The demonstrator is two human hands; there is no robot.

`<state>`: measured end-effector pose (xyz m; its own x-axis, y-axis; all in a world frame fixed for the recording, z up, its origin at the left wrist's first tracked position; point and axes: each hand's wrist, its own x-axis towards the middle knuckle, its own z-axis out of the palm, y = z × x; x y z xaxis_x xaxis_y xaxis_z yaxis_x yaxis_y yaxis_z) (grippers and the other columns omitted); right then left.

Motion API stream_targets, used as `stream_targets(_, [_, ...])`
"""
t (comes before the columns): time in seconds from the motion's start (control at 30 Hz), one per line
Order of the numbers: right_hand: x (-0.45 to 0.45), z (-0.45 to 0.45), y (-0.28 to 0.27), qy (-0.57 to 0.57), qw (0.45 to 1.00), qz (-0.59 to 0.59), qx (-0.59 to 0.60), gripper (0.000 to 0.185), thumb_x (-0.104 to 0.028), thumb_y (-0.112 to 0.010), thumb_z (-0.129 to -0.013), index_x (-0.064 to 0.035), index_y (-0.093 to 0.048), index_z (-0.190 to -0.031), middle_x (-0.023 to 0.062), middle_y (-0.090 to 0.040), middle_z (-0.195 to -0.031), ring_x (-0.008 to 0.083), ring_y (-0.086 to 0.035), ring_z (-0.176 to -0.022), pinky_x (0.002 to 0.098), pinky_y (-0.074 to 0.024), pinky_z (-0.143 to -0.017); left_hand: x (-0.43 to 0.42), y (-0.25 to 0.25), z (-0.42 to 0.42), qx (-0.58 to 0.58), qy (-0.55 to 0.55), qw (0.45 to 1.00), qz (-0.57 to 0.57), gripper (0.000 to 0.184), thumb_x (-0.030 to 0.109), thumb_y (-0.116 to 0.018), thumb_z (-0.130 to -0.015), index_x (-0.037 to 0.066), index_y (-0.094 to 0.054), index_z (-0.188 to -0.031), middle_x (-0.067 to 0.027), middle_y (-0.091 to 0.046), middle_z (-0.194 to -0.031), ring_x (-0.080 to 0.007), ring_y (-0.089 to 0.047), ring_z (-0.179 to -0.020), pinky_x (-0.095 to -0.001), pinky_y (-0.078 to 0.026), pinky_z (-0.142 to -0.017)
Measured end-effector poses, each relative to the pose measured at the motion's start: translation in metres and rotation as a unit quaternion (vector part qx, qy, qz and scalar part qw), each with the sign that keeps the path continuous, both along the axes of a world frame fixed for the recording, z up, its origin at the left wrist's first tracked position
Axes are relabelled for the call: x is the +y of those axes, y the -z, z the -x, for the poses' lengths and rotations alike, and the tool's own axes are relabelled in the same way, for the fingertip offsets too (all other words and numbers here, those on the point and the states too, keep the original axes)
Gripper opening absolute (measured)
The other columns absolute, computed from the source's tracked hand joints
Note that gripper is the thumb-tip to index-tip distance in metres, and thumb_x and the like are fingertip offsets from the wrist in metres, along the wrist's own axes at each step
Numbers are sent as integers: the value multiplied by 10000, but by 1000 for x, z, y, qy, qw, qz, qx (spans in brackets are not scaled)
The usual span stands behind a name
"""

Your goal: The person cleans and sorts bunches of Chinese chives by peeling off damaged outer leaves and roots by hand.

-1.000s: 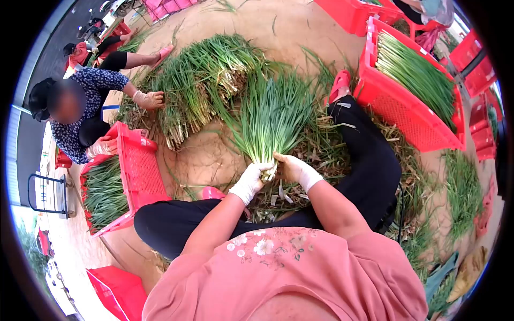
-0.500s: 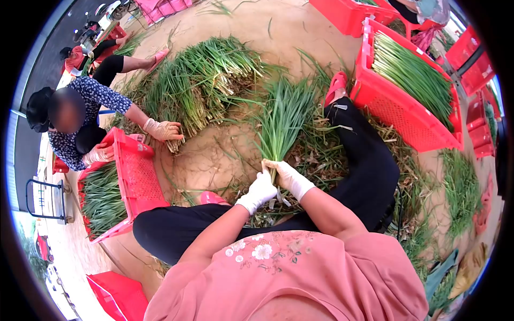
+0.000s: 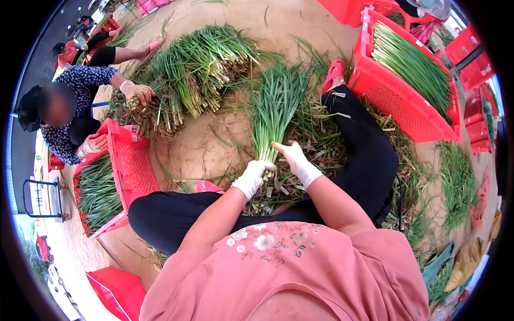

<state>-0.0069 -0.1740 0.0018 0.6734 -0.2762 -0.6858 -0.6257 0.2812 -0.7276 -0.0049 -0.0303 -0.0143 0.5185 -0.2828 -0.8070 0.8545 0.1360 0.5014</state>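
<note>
A tan, earthy ground (image 3: 184,152) spreads across the view, strewn with scraps of leaf.

Two hands are at work in the middle, both in white gloves. The left hand (image 3: 256,175) is closed around the pale lower stems of one bundle of long green-leaved stalks (image 3: 276,107), whose leaves fan away from the wearer. The right hand (image 3: 296,159) has a fingertip against the same stems, just above the left; whether it grips them cannot be told.

Under and beside the bundle lies one mat of withered brown-and-green trimmings (image 3: 316,142), between two bent legs in black trousers (image 3: 369,160). Two pinkish-red shoes (image 3: 335,75) show, one at each foot.

Beyond the bundle, toward the left, sits one large heap of untidy green stalks with whitish ends (image 3: 198,72). At its edge is one gloved hand of a co-worker in a dark flowered top (image 3: 80,80); that person's other hand rests on the rim of a red slatted plastic crate (image 3: 134,168) with green stalks in it. On the right, a second red plastic crate (image 3: 396,105) holds neatly aligned stalks, pale ends together.

Farther out, one more person sits at the upper left, and one metal-framed cart (image 3: 44,215) stands at the left edge.
</note>
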Motion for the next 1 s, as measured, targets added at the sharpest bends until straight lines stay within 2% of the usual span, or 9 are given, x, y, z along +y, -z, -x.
stream_targets(0.03, [0,-1,0,0,1000,0,0,673,-303,-761,-696,22,-443,-1191,191,-549,-1115,226,-530,-1007,384,-450,-802,0,1,0,0,0,1000,0,189,-94,-649,-631,-29,-580,-794,-117,-592,-679,-213,-570,-509,-299,-471,-452])
stream_targets(0.13, [3,-5,4,-86,951,268,-128,472,-269,-749,-684,34,-553,-988,136,-617,-922,211,-590,-829,300,-467,-737,1,1,-1,10,6,1000,4,210,-101,-655,-624,-29,-579,-806,-114,-593,-685,-213,-571,-511,-297,-471,-451])
stream_targets(0.37, [0,-15,17,-164,950,257,-72,316,-232,-690,-723,12,-598,-903,155,-628,-824,228,-605,-773,320,-470,-712,2,8,-1,-37,8,999,-22,243,-115,-650,-618,-23,-570,-828,-112,-594,-684,-216,-561,-482,-297,-458,-427])
stream_targets(0.43, [1,-11,-15,-288,898,302,-142,265,-198,-670,-727,-3,-610,-898,157,-628,-823,238,-606,-767,324,-470,-714,3,4,-4,3,-8,1000,9,217,-133,-622,-600,-61,-567,-797,-132,-570,-648,-245,-551,-470,-327,-463,-438])
stream_targets(0.5, [-1,-11,-33,-430,846,257,-181,246,-163,-662,-726,-6,-611,-908,136,-633,-802,218,-602,-762,318,-468,-717,0,-14,-4,41,-46,997,46,264,-125,-599,-624,-40,-561,-871,-130,-580,-717,-236,-564,-522,-307,-465,-446])
stream_targets(0.57, [-15,-7,-51,-478,839,137,-219,238,-143,-659,-739,18,-600,-905,96,-632,-775,166,-587,-748,296,-463,-707,14,6,-8,59,-28,991,118,316,-110,-581,-650,-15,-546,-950,-112,-584,-762,-207,-568,-561,-278,-469,-456])
stream_targets(0.7, [-40,3,-51,-377,886,-212,-167,196,-126,-663,-781,6,-602,-912,33,-621,-841,115,-567,-775,260,-453,-741,24,-15,-11,61,23,977,201,337,-73,-561,-676,-10,-528,-1005,-118,-599,-841,-208,-596,-674,-282,-500,-546])
stream_targets(0.9, [-41,8,-26,-382,866,-274,-170,143,-33,-673,-749,-27,-616,-880,40,-634,-867,144,-592,-826,274,-457,-794,30,-36,-20,98,-59,952,284,304,-52,-528,-718,-57,-513,-1022,-110,-579,-844,-174,-535,-634,-235,-445,-512])
stream_targets(1.0, [-32,10,-37,-433,846,-256,-179,159,-21,-673,-731,-13,-631,-884,69,-642,-896,158,-591,-855,283,-457,-805,34,-6,-28,81,-33,967,239,314,-14,-530,-737,-76,-512,-1044,-145,-597,-904,-210,-588,-736,-303,-502,-586])
